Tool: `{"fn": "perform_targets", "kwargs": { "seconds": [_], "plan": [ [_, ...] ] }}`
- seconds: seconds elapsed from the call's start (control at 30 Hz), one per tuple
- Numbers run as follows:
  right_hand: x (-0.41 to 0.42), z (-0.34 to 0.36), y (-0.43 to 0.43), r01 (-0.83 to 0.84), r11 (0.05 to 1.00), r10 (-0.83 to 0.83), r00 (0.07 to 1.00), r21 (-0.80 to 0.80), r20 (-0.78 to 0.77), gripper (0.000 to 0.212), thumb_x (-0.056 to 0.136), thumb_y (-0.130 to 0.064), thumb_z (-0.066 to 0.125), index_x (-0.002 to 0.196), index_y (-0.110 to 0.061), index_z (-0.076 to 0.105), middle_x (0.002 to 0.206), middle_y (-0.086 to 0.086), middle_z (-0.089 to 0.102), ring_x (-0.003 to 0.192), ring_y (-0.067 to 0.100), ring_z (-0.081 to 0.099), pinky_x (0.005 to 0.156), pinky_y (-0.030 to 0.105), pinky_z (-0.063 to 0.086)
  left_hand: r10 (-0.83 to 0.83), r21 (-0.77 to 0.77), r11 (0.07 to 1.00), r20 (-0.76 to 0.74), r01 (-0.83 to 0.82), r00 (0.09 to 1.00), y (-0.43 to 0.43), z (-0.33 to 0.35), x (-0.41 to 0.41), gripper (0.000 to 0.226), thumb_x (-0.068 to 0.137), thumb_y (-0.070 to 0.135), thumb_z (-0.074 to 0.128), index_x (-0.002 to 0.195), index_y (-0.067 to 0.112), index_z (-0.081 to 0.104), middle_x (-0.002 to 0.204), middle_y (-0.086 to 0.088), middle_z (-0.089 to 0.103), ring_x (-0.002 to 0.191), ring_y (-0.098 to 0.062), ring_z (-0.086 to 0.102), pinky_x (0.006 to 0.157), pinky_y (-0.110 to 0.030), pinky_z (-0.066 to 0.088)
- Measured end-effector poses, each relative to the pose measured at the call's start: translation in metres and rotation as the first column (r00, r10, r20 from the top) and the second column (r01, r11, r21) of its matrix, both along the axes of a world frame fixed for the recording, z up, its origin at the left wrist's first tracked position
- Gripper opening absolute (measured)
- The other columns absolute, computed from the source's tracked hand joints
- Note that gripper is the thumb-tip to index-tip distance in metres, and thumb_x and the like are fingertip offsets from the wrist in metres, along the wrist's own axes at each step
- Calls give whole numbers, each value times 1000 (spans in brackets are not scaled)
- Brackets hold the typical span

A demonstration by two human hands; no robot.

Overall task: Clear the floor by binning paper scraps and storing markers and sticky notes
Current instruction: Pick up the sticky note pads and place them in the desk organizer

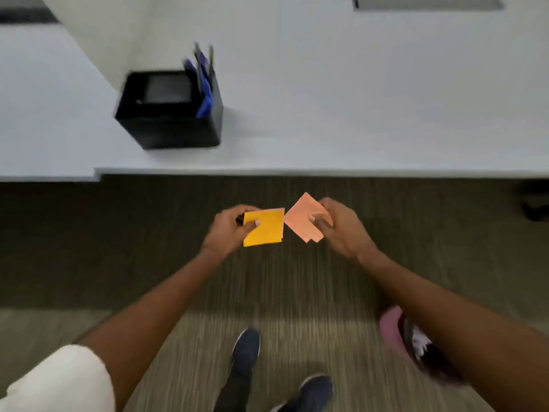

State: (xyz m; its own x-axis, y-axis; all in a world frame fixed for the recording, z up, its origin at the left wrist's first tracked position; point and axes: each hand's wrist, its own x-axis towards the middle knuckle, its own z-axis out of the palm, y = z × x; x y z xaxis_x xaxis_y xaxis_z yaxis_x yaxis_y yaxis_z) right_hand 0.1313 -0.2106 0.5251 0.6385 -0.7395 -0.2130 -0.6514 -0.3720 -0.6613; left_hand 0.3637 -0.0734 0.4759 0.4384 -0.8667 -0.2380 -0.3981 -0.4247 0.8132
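Observation:
My left hand (227, 230) pinches a small stack of yellow-orange sticky notes (266, 228) above the carpet, thumb on top. My right hand (341, 227) pinches a few pink-orange sticky notes (301, 217), fanned slightly; their corner nearly meets the yellow stack. Both hands hover just in front of the white desk's edge (297, 171). On the desk at the left stands a black organiser box (166, 126) with blue and dark markers (203, 84) upright in its right compartment.
A pink bin (392, 325) with white paper scraps (420, 346) inside sits on the striped carpet at the lower right, partly hidden by my right forearm. My dark shoes (246, 349) are below the hands. A dark chair base shows at the far right.

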Motion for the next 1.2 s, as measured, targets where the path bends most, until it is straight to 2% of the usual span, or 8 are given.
{"fn": "perform_targets", "kwargs": {
  "seconds": [0.23, 0.37, 0.57, 0.73, 0.87, 1.03, 1.1, 1.2],
  "plan": [
    [49, 127, -10, -122, 982, 128, 991, -141, 30, 24, 99, -35, 57, 118, -21, 63, 108, -1, 65, 92, 15, 61, 77, 31, 49, -38, -21, 999, 112, 40, 993, 26, 128, 31, 30, 90, 41, 68, 119, 37, 64, 103, 19, 67, 96, -1, 64, 81, -22, 52],
    [85, 183, -4, -157, 972, 161, 987, -176, 9, 26, 98, -27, 57, 122, -19, 65, 115, 4, 66, 104, 23, 61, 84, 33, 44, 50, -93, 995, 218, -30, 975, 39, 193, 61, 22, 88, 38, 72, 109, 36, 69, 90, 21, 68, 83, 6, 63, 68, -11, 45],
    [160, 245, 8, -171, 960, 192, 978, -221, 77, 19, 93, -13, 54, 106, -18, 67, 99, 6, 69, 89, 27, 63, 80, 42, 51, 159, -165, 981, 350, -107, 923, 33, 252, 138, 17, 85, 27, 75, 102, 27, 73, 92, 7, 68, 83, -9, 60, 71, -17, 45],
    [226, 272, 0, -204, 936, 237, 968, -285, 87, 20, 95, -12, 52, 107, -17, 67, 90, 4, 70, 74, 24, 63, 62, 31, 46, 234, -197, 964, 316, -178, 919, 17, 257, 213, 13, 88, 23, 74, 100, 24, 70, 98, 7, 67, 88, -12, 60, 66, -15, 44],
    [272, 281, -16, -181, 933, 219, 972, -311, 92, 20, 95, -14, 50, 108, -16, 65, 88, 5, 70, 75, 24, 64, 70, 36, 51, 174, -160, 978, 270, -135, 947, 7, 240, 255, 11, 87, 19, 75, 97, 23, 71, 93, 5, 70, 87, -14, 63, 72, -20, 46],
    [318, 274, -25, -162, 946, 185, 981, -282, 58, 18, 94, -17, 50, 106, -18, 63, 84, 6, 70, 73, 26, 64, 68, 39, 53, 123, -137, 986, 224, -94, 967, 2, 206, 277, 12, 87, 16, 75, 94, 26, 77, 73, 30, 68, 63, 16, 59, 62, 1, 40],
    [333, 264, -24, -174, 949, 193, 980, -264, 48, 18, 95, -17, 50, 106, -17, 64, 86, 7, 70, 75, 27, 65, 69, 40, 54, 102, -122, 989, 208, -78, 973, 0, 190, 285, 16, 87, 17, 74, 89, 33, 74, 75, 34, 67, 64, 15, 59, 62, -2, 42],
    [352, 245, -21, -201, 946, 213, 977, -253, 19, 19, 96, -17, 50, 109, -17, 64, 92, 7, 72, 80, 28, 66, 71, 41, 55, -15, -85, 996, 239, 36, 971, -2, 174, 294, 17, 90, 18, 71, 92, 35, 66, 84, 20, 69, 77, 3, 64, 71, -18, 50]
  ]
}}
